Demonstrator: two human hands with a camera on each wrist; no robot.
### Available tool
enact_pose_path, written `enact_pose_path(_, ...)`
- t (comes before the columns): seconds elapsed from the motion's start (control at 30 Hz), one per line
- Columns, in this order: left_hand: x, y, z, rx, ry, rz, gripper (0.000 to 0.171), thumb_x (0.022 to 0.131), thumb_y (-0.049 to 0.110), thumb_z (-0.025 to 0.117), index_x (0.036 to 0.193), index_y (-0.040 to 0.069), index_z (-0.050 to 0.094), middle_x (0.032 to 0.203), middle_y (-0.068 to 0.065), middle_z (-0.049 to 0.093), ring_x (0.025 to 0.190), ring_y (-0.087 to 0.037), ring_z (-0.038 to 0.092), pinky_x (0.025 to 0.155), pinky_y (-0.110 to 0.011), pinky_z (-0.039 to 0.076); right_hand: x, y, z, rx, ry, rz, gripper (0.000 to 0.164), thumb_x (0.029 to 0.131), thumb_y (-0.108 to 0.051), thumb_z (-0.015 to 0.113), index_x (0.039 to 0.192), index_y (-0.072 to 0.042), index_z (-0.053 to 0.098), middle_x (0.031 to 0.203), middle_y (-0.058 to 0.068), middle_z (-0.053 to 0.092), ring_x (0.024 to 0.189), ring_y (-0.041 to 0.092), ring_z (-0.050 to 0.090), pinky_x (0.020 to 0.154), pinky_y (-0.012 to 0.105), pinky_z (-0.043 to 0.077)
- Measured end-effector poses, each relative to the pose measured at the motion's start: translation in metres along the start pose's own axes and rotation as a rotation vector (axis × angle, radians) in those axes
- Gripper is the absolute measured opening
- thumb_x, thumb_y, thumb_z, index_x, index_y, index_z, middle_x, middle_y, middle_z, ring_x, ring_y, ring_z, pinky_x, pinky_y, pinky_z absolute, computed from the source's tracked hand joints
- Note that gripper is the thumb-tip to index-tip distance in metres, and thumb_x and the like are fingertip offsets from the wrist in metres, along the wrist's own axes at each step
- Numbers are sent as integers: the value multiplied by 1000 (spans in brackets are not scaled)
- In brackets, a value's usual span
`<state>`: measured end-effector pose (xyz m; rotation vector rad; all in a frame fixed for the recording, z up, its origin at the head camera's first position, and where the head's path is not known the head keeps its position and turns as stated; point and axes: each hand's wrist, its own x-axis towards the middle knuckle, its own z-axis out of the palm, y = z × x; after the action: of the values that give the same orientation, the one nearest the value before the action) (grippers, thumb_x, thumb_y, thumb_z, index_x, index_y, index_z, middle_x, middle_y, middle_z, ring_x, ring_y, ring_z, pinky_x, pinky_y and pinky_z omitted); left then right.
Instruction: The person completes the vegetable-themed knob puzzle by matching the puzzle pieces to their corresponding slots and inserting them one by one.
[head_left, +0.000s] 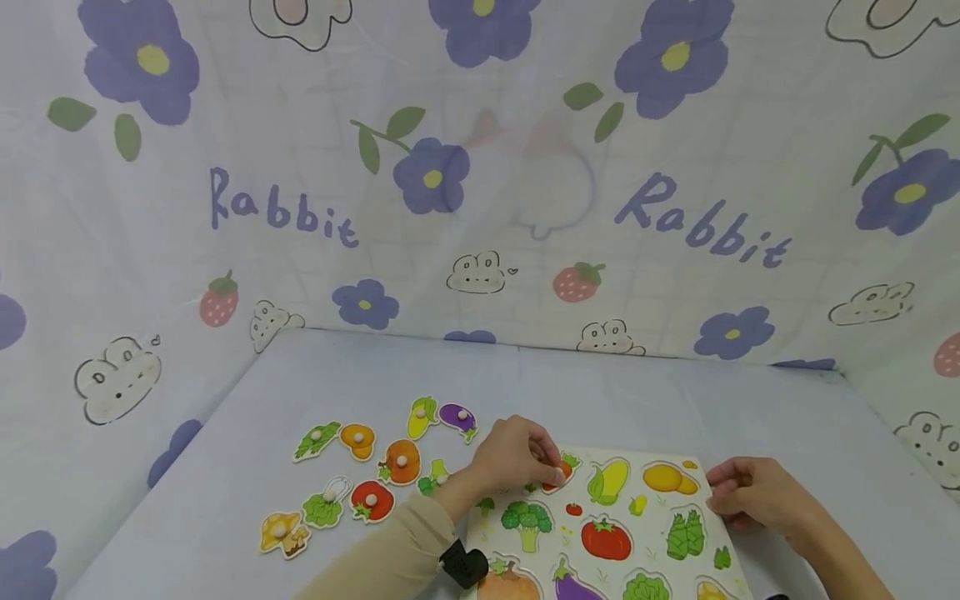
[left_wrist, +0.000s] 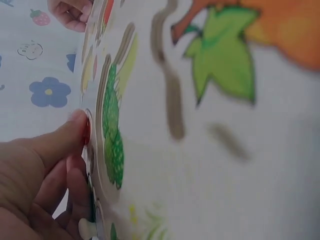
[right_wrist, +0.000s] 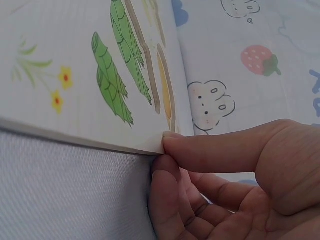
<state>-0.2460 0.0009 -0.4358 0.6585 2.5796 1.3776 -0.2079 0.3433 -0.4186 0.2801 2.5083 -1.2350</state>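
The wooden vegetable puzzle board (head_left: 558,512) lies at the front right of the table, bearing painted vegetables in recessed outlines. Bent over its far left part, my left hand (head_left: 517,454) grips a red vegetable piece (head_left: 564,471) with green leaves at the top row. In the left wrist view the thumb (left_wrist: 75,125) presses at the red edge; the other fingers curl behind it, and a pale knob (left_wrist: 87,228) shows below them. At the far right corner my right hand (head_left: 757,492) pinches the board's edge between thumb (right_wrist: 200,150) and forefinger.
Left of the board lie several knobbed pieces: corn (head_left: 422,417), eggplant (head_left: 458,420), a red tomato (head_left: 372,501), a pumpkin (head_left: 401,462), lettuce (head_left: 324,507) and mushrooms (head_left: 283,533). A broccoli piece (head_left: 432,479) sits beside the left forearm. A patterned curtain (head_left: 480,208) stands behind the table.
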Motion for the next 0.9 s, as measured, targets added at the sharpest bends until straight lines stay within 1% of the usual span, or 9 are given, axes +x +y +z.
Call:
enact_pose_path(0.17,-4,2,3,18,34,33,13,79,18,85,81,15,72,71,13,63,65,-4,55,61,-24,45,1,3,0,5,-1,18,40,82,-9,77,112,7,58,84,6,61,76,21,57,67,36,50)
enact_pose_path(0.23,-7,3,-1,11,32,64,14,80,20,84,86,13,73,76,11,64,69,-5,55,64,-24,46,0,4,1,8,1,28,40,81,-9,78,112,7,58,84,6,60,76,21,57,67,36,50)
enact_pose_path(0.3,-10,4,-8,-3,41,96,17,82,22,82,92,11,73,83,8,66,75,-6,55,69,-24,47,0,5,1,9,0,30,40,82,-9,78,113,7,58,84,6,60,76,21,57,67,36,50)
enact_pose_path(0.37,-14,6,-20,-20,64,120,20,83,23,81,97,10,73,90,4,68,81,-8,57,73,-26,48,-1,5,1,9,3,34,40,81,-9,78,113,7,58,84,6,61,76,21,57,67,36,50)
enact_pose_path(0.47,-21,7,-43,-33,130,130,19,85,21,80,100,11,73,96,0,70,87,-12,61,75,-29,51,0,4,0,12,1,35,41,82,-10,78,113,7,58,85,6,61,77,21,57,68,36,50)
enact_pose_path(0.57,-25,3,-69,-10,197,125,18,85,19,79,101,13,73,96,2,70,87,-13,63,74,-31,52,0,2,0,13,-1,37,41,82,-10,78,114,7,58,85,7,61,77,21,57,68,36,50)
enact_pose_path(0.73,-28,-13,-108,12,259,58,20,84,18,81,102,16,74,97,5,70,90,-13,63,78,-34,52,1,1,0,7,1,28,40,82,-9,77,114,7,58,85,7,61,77,21,57,67,36,50)
enact_pose_path(0.8,-30,-19,-119,17,271,19,20,84,19,81,102,16,74,98,4,70,92,-15,62,80,-35,51,1,0,-1,6,3,23,40,82,-9,77,114,7,58,85,7,61,77,22,57,67,36,50)
enact_pose_path(0.9,-33,-30,-130,33,290,-27,19,84,20,80,102,17,74,98,6,70,93,-16,62,82,-36,51,-1,0,-1,6,5,16,40,82,-9,77,114,7,58,84,7,61,76,22,57,67,36,50)
